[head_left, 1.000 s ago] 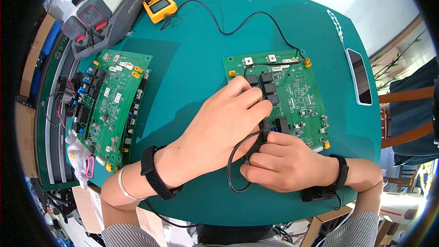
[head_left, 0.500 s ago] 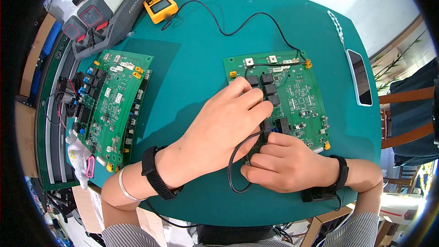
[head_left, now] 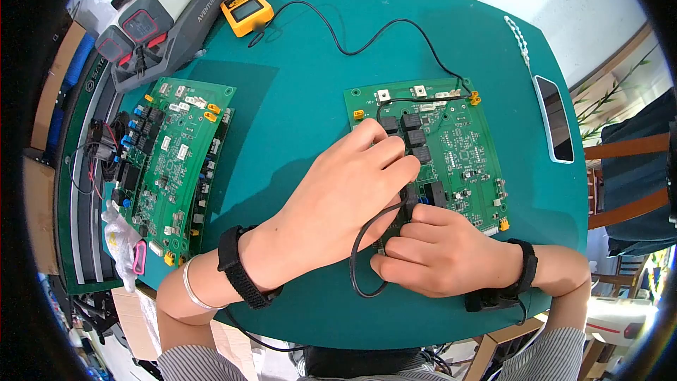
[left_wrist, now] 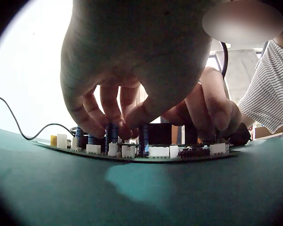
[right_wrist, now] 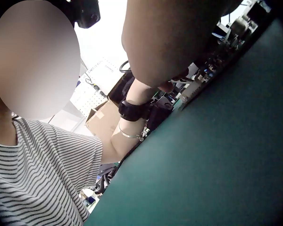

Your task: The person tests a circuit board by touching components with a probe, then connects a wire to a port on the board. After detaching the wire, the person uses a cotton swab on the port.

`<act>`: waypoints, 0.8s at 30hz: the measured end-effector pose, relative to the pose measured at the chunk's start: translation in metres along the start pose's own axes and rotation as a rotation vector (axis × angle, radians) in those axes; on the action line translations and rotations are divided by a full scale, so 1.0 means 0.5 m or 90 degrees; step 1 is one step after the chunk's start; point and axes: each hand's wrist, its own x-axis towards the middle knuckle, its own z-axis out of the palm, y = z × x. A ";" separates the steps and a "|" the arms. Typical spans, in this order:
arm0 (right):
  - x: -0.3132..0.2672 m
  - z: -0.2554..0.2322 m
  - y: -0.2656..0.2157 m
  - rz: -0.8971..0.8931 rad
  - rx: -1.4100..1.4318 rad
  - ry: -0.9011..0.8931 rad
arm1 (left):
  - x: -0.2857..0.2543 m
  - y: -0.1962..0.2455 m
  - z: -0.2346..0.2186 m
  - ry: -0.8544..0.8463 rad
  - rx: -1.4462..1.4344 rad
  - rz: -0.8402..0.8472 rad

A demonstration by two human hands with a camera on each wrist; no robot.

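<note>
Bright light fills the head view; soft shadows lie across the smooth green surface [head_left: 303, 113], whose edges bow with lens distortion, and rainbow-tinged glare flares beyond its lower right. In both wrist views the surface looks dim against blown-out white behind it, with soft detail and dark corners.

table [head_left: 317, 63]: teal green. circuit board [head_left: 465, 155], right: green, with black relay blocks [head_left: 417, 137], white sockets [head_left: 383, 95], yellow connectors [head_left: 475, 99]. circuit boards [head_left: 169, 162], left: green, with black, blue, white and yellow parts. meter [head_left: 247, 10], far left: yellow-orange, grey screen. long cable [head_left: 345, 52]: black. phone [head_left: 555, 120], right: black screen, pale blue rim. bead string [head_left: 520, 41], far right: white. wrist straps [head_left: 238, 268]: black. bangle [head_left: 188, 288], near left: silver. sleeves [head_left: 201, 365]: thin dark-and-white stripes. chair [head_left: 627, 147], right: reddish brown.
</note>
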 end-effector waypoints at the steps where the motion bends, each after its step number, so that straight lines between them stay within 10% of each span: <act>1: 0.000 0.000 0.000 0.000 0.000 -0.003 | 0.000 0.000 0.000 0.000 -0.001 -0.001; 24: -0.001 0.010 0.002 -0.005 0.001 0.038 | -0.001 0.001 -0.001 -0.007 0.001 -0.008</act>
